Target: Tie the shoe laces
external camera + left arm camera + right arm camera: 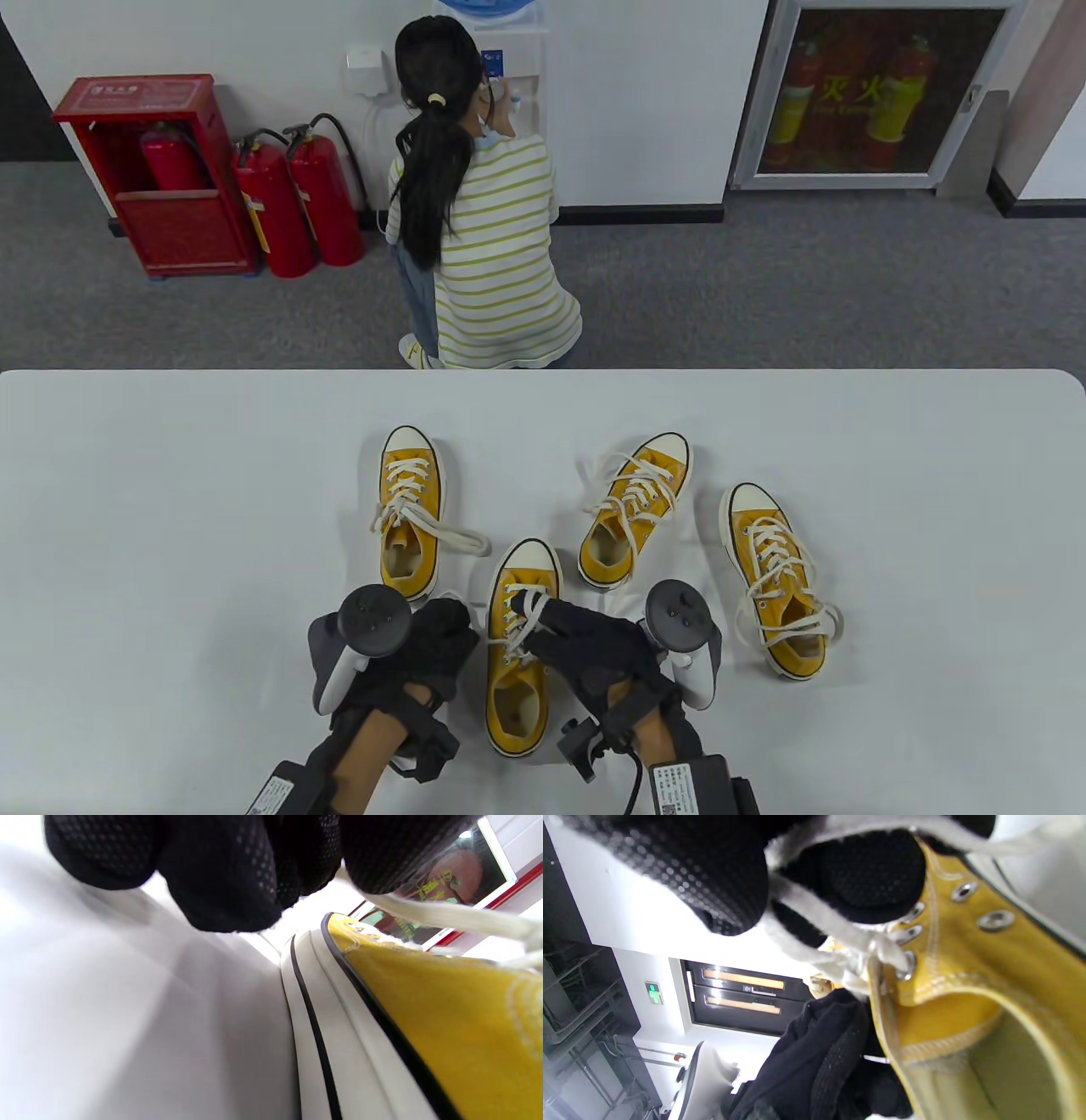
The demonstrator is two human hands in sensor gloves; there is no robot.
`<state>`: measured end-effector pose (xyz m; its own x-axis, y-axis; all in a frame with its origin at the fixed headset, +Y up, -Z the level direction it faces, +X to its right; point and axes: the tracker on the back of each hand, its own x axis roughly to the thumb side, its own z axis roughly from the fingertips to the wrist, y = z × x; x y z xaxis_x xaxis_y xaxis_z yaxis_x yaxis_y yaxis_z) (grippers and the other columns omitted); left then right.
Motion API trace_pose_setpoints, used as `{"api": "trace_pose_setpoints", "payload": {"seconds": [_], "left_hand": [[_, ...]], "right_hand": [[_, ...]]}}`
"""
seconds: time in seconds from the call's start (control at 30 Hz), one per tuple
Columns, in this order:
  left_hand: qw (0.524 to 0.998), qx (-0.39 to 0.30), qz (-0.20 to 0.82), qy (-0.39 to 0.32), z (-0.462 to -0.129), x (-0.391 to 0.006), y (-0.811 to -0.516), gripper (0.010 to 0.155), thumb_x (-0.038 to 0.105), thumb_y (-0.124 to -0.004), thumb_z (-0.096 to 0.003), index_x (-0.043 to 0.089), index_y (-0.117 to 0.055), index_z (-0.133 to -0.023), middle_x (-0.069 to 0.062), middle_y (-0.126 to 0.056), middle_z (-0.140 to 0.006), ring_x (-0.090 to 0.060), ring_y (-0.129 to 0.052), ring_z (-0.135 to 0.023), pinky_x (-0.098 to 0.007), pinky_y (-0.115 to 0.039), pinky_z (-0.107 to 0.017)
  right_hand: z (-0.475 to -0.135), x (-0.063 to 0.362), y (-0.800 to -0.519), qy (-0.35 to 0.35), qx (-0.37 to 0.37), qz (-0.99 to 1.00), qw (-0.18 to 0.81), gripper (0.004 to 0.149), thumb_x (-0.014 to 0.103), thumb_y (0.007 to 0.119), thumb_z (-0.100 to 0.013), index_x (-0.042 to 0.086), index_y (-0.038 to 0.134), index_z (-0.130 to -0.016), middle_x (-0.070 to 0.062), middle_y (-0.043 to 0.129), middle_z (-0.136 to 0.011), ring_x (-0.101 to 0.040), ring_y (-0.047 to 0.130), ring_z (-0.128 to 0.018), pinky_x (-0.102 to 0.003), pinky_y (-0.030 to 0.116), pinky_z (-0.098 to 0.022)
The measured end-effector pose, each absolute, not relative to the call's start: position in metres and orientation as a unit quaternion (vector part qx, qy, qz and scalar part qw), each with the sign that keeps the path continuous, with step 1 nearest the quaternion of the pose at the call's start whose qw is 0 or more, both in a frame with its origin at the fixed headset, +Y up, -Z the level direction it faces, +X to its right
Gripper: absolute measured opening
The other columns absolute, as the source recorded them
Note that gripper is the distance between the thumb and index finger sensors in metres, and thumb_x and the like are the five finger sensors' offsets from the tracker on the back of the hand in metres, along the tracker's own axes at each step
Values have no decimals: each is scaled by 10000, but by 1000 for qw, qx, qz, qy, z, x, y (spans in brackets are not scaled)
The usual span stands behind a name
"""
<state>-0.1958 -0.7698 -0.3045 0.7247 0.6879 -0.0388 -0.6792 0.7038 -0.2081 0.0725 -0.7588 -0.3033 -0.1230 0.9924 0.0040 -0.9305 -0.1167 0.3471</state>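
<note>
Several yellow canvas sneakers with cream laces lie on the white table (pixel 170 509). The nearest sneaker (pixel 517 679) lies between my hands, toe away from me. My left hand (pixel 445 632) is at its left side and holds a lace (pixel 441 916) that runs taut from my fingers (pixel 237 870) over the shoe's yellow side (pixel 445 1018). My right hand (pixel 564 624) is over the tongue and holds the lace (pixel 814 916) wrapped around its fingers (pixel 874 874), just above the top eyelets (pixel 908 965). The knot area is partly hidden by my gloves.
Three more yellow sneakers lie farther out: one at the left (pixel 410 509), one at the middle (pixel 635 509), one at the right (pixel 776 581), their laces lying loose. Beyond the table's far edge a person (pixel 484 221) crouches, and red fire extinguishers (pixel 297 204) stand by the wall.
</note>
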Motion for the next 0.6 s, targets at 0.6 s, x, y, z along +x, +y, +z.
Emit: {"api": "trace_pose_setpoints", "payload": {"seconds": [0.6], "left_hand": [[865,-40,497,-65,-293,-190,-753,552,495,-761,-477,264,-708,-976,-73,-871,-905,-274,-1023,-545,-598,-763,-557]], "right_hand": [[-296,61,-756,130,139,781,595,486,240,863,-418,137,814,-890,-24,886,-728,-279,897,-617,-612,607,-634]]}}
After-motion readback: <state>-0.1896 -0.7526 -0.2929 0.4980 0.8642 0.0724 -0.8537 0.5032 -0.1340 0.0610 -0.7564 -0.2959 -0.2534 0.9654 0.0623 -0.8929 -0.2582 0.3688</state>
